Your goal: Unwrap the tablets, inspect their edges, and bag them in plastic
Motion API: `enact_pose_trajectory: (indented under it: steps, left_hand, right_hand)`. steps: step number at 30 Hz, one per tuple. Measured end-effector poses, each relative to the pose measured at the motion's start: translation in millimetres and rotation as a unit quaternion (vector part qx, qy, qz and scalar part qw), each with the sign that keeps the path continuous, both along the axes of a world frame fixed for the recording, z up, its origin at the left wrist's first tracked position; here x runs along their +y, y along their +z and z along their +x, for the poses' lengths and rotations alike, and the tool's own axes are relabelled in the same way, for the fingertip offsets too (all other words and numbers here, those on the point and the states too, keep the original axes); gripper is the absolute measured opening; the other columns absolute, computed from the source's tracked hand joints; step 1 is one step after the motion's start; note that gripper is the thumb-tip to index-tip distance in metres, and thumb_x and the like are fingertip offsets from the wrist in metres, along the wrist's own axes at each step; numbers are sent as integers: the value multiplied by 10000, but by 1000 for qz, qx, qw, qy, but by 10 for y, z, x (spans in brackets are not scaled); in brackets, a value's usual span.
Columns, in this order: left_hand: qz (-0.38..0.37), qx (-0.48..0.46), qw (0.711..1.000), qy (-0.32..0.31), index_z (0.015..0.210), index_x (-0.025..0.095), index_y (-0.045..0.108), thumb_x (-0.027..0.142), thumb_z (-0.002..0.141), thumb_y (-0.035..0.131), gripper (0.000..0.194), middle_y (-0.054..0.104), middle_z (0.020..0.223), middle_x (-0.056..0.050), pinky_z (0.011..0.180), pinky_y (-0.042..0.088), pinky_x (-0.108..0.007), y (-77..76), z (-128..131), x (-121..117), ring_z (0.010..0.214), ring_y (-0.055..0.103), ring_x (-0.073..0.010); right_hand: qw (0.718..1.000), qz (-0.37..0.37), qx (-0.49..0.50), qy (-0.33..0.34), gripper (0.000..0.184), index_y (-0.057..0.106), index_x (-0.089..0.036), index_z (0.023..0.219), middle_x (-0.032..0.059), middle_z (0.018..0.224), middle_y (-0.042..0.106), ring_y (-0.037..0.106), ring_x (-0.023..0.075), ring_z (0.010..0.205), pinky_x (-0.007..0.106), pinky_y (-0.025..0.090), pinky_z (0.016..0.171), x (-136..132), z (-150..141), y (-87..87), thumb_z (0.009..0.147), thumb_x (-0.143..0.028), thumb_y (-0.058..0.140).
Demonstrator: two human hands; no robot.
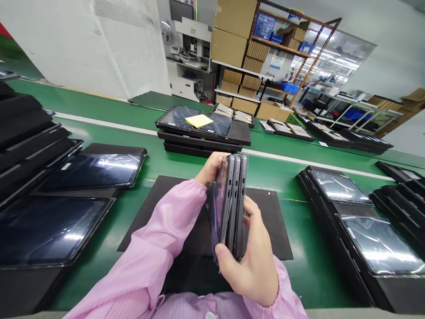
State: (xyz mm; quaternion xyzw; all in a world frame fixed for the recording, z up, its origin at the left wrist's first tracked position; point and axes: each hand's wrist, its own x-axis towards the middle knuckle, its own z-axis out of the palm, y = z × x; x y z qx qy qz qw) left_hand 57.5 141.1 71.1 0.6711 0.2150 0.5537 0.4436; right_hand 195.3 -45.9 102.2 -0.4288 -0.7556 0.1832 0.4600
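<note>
Between my two hands stands a stack of tablets (235,199) on edge, their sides with small port openings turned up toward me. The nearest glossy face on the left seems to be covered in clear film. My left hand (212,167) grips the far end of the stack, its fingers partly hidden behind it. At the near end, my right hand (252,257) closes round the right side, with the thumb pressed on the near corner. Underneath lies a flat black mat (265,226) on the green bench.
Black trays (128,150) with film-covered screens are piled at left. More trays (352,208) with screens stand at right. Ahead, stacked trays (206,144) bear two screens and a yellow note pad (198,120). A white line (292,157) crosses the green bench (318,274).
</note>
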Motion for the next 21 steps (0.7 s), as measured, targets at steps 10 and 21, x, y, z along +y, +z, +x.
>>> enact_pose_trajectory:
  steps: [10,21]
  left_hand:
    - [1,20,1000,-1,531,207,450,858,724,460,678,447,498,0,478,271,-303,72,-29,-57,495,350,-127]
    - [0,41,999,4,553,195,481,784,745,498,620,419,505,13,485,276,-290,94,-13,-104,529,346,-129]
  right_hand:
    - [1000,-9,1,22,512,425,-192,1382,145,1392,583,599,293,1282,464,552,1006,-6,85,-24,921,-381,545]
    - [999,-25,36,1,389,506,-213,1270,116,1286,645,668,255,1160,414,575,944,21,113,-1,904,-325,573]
